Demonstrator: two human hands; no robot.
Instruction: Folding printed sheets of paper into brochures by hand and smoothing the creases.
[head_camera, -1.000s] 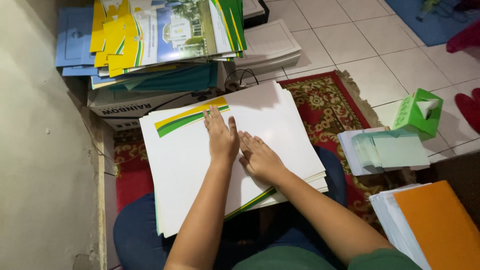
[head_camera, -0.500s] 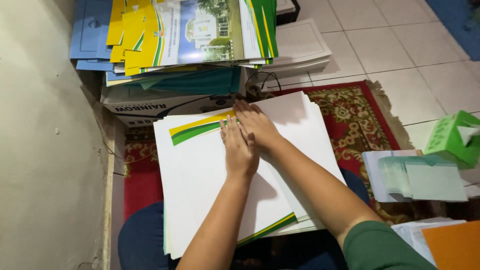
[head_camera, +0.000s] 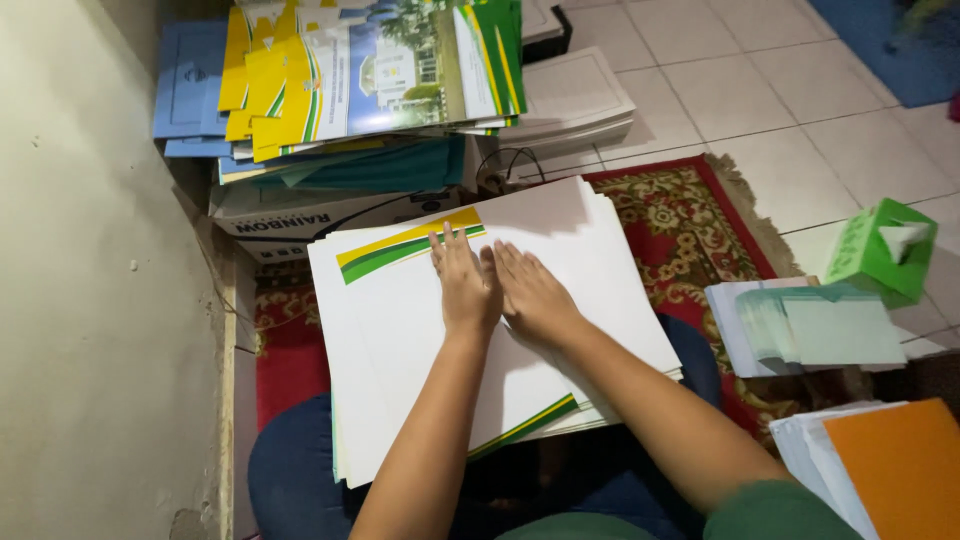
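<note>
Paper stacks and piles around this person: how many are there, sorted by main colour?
White stacks: 3 (lap stack with green-yellow stripes, floor stack of white sheets, white pile under orange sheet)
Pale green paper pile: 1
Multicoloured printed covers pile: 1
Total: 5

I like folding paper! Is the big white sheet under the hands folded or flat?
Flat: the white sheet lies spread on the stack, no crease showing.

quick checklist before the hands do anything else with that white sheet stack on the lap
1. Left hand flat on the top sheet: ok.
2. Right hand flat beside it, fingers touching the sheet: ok.
3. Sheet stack edges squared: not ok, lower sheets fan out at the right.
4. Stack fully supported on the lap: cannot tell.
5. Green tissue box apart from the stack: ok.
</note>
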